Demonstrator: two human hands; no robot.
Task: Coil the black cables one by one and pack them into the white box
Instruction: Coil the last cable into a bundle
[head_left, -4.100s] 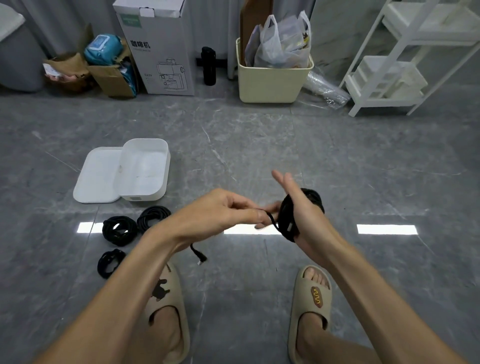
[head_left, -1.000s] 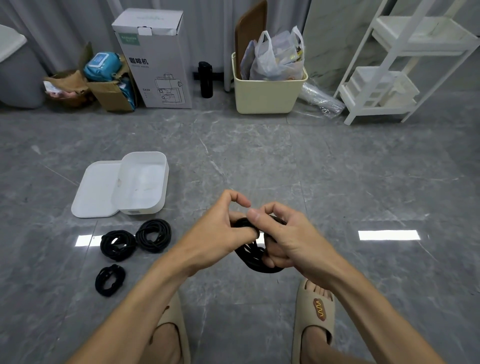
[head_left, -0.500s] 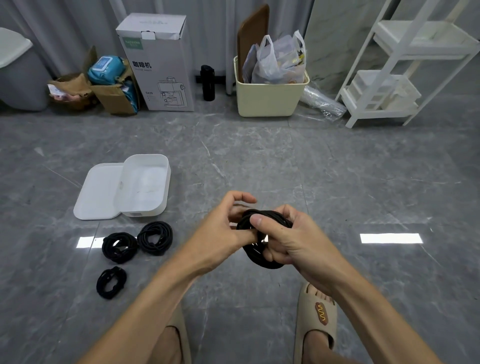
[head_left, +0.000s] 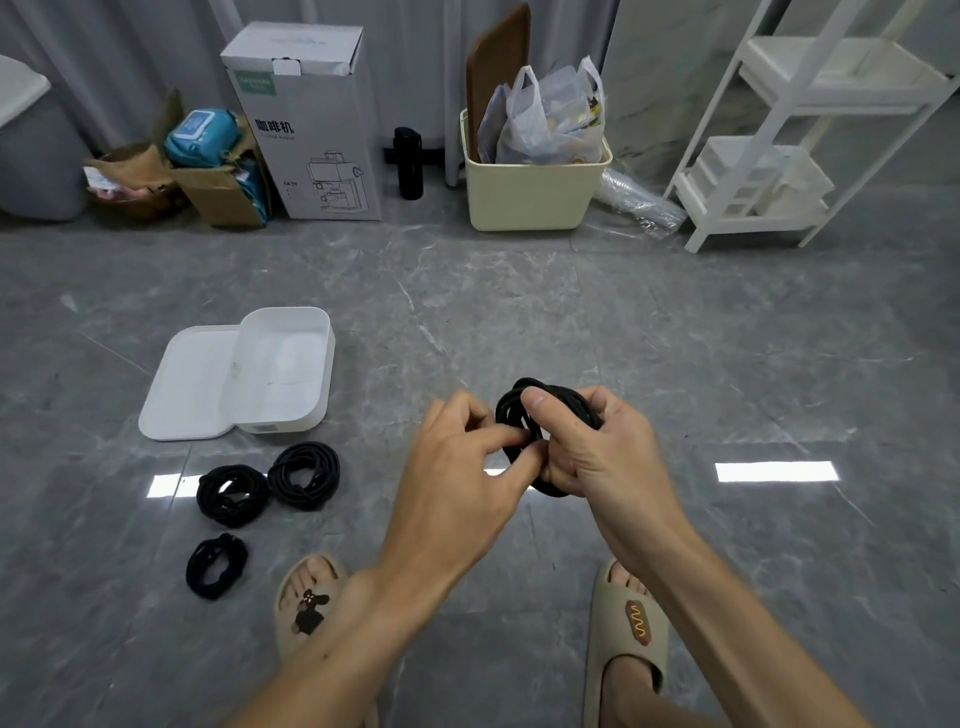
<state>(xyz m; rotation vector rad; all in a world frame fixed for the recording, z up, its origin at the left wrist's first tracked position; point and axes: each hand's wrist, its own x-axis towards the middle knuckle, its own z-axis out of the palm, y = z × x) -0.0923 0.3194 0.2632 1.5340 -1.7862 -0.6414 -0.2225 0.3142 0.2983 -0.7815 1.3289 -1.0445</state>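
Note:
A coiled black cable (head_left: 511, 410) hangs in the air in front of me, above the floor. My right hand (head_left: 592, 447) grips the coil, thumb over its top and fingers curled round it. My left hand (head_left: 457, 452) pinches a strand at the coil's middle. The white box (head_left: 317, 332) stands open and empty on the floor at the left, its lid (head_left: 182, 384) lying against its left side. Three coiled black cables lie just in front of the box: one (head_left: 305, 474), one (head_left: 231, 493) and a smaller one (head_left: 215, 566).
Grey tiled floor (head_left: 675, 338) all round. My two feet in beige slippers (head_left: 626, 639) are below my hands. Along the back wall stand a cardboard appliance box (head_left: 306, 119), a cream bin (head_left: 535, 192) with bags, a black bottle (head_left: 408, 163) and a white shelf rack (head_left: 769, 140).
Four seconds ago the cable was wound round my right hand with its end dangling. Now it is off the hand as a coil; my left fingers have shifted to its middle.

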